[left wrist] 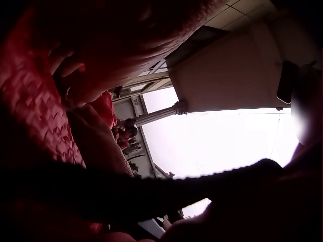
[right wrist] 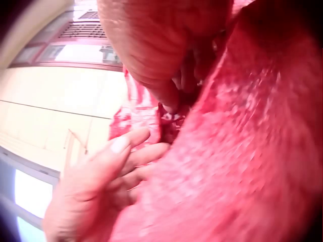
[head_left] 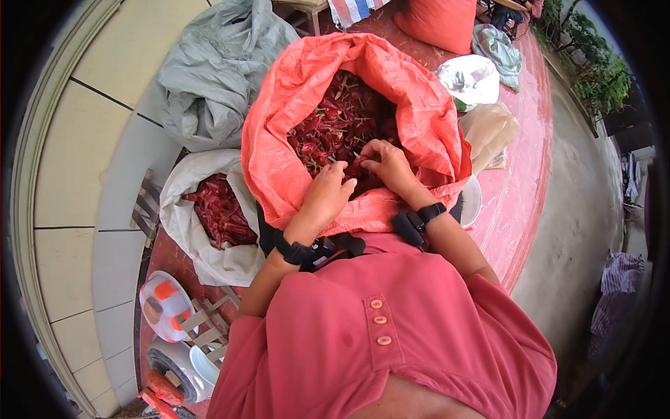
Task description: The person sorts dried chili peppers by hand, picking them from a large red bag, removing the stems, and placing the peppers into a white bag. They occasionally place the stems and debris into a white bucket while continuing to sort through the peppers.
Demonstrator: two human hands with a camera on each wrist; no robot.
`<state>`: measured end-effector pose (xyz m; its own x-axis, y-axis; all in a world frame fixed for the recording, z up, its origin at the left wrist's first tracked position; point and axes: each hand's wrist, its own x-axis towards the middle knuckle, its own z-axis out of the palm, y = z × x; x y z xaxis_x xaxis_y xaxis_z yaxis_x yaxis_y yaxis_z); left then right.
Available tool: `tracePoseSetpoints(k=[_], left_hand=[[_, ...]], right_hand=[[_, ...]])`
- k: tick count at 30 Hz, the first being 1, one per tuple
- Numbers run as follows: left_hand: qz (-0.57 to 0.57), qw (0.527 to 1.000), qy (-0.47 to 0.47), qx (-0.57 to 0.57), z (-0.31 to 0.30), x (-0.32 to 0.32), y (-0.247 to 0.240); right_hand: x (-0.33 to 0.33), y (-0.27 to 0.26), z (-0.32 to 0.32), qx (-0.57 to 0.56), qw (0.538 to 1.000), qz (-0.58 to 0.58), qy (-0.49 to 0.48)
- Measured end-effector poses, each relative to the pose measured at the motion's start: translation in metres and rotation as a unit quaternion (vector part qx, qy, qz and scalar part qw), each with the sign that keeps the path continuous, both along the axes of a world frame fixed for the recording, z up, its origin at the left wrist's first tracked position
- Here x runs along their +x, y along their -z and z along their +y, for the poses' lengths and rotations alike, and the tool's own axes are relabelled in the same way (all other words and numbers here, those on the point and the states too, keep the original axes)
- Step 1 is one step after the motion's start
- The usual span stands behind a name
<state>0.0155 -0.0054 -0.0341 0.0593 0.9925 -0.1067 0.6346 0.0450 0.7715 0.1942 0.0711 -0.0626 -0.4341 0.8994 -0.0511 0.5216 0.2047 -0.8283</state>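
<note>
A large red woven sack (head_left: 269,146) stands open in front of me, its rim rolled outward, with dried red chili peppers (head_left: 328,129) inside. Over the near part of the opening, my right hand (head_left: 392,167) pinches a chili pepper (head_left: 359,161) between thumb and index finger. Just left of it is my left hand (head_left: 326,197), its fingers reaching over the rim toward the peppers. The right wrist view shows the left hand (right wrist: 96,186) with fingers loosely extended and nothing gripped. Sack fabric and the dark interior partly hide the right fingertips there.
A white sack (head_left: 188,171) of red chili peppers stands at the left, below a grey sack (head_left: 209,77). Behind are a full red sack (head_left: 440,24) and a white bag (head_left: 471,78). A white basin (head_left: 472,202) is at the right; a small wooden chair (head_left: 209,325) sits lower left.
</note>
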Motion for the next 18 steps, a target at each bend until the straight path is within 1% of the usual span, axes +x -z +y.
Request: tracePoseSetpoints(k=[1,2,4,5,7,8,10,11,13,14,16,18], left_hand=[[-0.013,0.999,-0.021,0.035,0.001,-0.001,0.002],[-0.016,0.996,-0.028,0.084,0.002,-0.002,0.003],[-0.024,0.982,-0.038,0.182,0.004,0.001,0.002],[-0.116,0.982,-0.022,0.146,0.007,0.001,0.006],[-0.203,0.978,0.04,0.008,0.008,-0.003,-0.023],[-0.244,0.965,0.07,-0.061,0.008,-0.004,-0.034],[-0.254,0.966,0.052,-0.021,0.007,-0.002,-0.028],[-0.258,0.965,0.043,-0.001,0.006,-0.001,-0.024],[-0.135,0.988,0.029,0.07,0.005,-0.002,-0.016],[-0.072,0.992,0.023,0.105,0.005,-0.003,-0.013],[-0.036,0.992,0.021,0.119,0.001,0.001,-0.021],[0.011,0.991,0.025,0.127,0.0,0.001,-0.027]], right_hand=[[-0.003,-0.007,-0.004,-0.085,0.987,0.134,0.007],[-0.006,-0.016,-0.008,-0.168,0.95,0.265,0.014],[-0.006,-0.038,-0.014,-0.147,0.945,0.29,-0.028],[-0.005,-0.047,-0.016,-0.145,0.939,0.308,-0.048],[-0.001,-0.052,-0.015,-0.158,0.924,0.333,-0.101],[0.001,-0.057,-0.017,-0.159,0.928,0.321,-0.102],[0.001,-0.077,-0.023,-0.163,0.935,0.296,-0.105],[0.0,-0.081,-0.024,-0.099,0.95,0.277,-0.104],[-0.003,-0.085,-0.027,0.031,0.966,0.237,-0.097],[-0.006,-0.085,-0.027,0.048,0.971,0.217,-0.085],[-0.011,-0.087,-0.028,0.081,0.979,0.175,-0.062],[-0.013,-0.082,-0.026,0.058,0.979,0.188,-0.046]])
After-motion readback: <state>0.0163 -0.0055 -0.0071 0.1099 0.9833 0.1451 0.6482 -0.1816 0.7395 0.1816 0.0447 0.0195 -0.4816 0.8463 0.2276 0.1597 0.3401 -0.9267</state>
